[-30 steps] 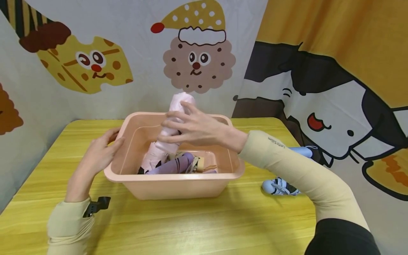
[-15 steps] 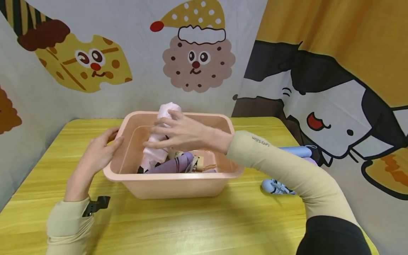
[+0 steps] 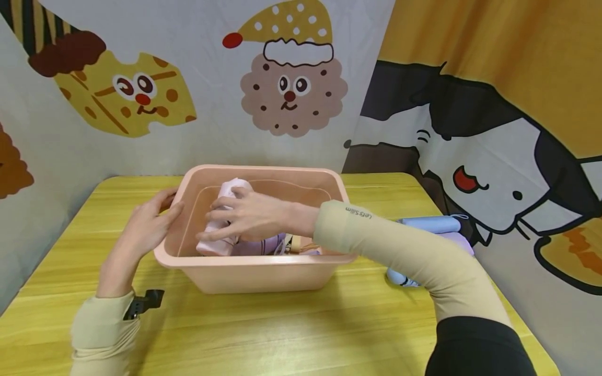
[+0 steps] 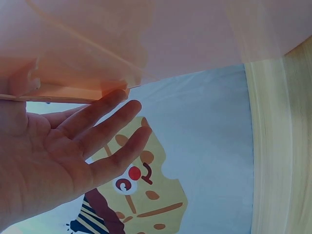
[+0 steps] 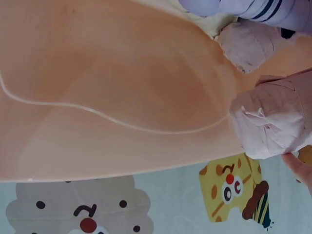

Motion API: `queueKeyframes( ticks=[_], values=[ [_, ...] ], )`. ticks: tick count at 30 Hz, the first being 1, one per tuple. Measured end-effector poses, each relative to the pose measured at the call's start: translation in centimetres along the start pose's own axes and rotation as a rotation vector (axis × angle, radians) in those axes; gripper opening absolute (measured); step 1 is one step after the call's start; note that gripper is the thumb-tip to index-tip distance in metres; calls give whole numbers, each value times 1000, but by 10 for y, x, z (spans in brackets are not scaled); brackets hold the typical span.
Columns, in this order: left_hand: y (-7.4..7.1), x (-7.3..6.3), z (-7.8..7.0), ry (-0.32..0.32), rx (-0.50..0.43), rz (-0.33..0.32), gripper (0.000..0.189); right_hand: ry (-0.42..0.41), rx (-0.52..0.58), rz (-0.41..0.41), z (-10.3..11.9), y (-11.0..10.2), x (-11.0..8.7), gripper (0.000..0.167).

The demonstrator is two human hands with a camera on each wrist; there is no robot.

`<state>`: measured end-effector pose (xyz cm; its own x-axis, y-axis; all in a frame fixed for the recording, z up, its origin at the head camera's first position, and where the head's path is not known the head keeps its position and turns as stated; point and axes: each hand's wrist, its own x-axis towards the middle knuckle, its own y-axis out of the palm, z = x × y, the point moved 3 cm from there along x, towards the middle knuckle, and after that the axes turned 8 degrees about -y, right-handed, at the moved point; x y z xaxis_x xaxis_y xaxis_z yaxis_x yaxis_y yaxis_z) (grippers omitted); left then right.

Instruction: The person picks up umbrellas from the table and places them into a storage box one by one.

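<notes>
A pale pink rolled-up folding umbrella leans in the left part of a peach plastic tub. My right hand grips it from the right, fingers spread around its side. Its bunched cloth end shows large in the right wrist view. My left hand holds the tub's left rim, thumb over the edge and fingers outside. Under my right hand lies a purple umbrella, partly hidden. Another pink cloth roll lies beside it in the right wrist view.
Right of the tub, a blue cylinder with a strap loop and a lilac item lie on the wooden table. A blue round-ended item is partly behind my right sleeve. Cartoon-printed cloth hangs behind.
My right hand has moved left and down with the pink umbrella, lowering it from above the rim into the tub. The left hand has stayed on the rim.
</notes>
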<state>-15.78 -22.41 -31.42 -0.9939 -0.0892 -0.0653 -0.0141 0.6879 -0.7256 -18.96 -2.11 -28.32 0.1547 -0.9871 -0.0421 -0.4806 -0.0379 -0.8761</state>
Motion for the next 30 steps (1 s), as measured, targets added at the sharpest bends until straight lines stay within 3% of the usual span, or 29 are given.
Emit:
queueKeyframes(
  ticks=[8,12,23,30],
  values=[
    [1,0,0,-4,-11,12,66,-16,24,126,4,15,3,53],
    [1,0,0,5,-9,4,66,-30,22,134,6,20,1,50],
    [1,1,1,7,-5,-9,65,14,124,259,-1,23,-4,57],
    [2,2,0,-1,3,-18,65,64,149,261,-9,8,-9,39]
  ],
)
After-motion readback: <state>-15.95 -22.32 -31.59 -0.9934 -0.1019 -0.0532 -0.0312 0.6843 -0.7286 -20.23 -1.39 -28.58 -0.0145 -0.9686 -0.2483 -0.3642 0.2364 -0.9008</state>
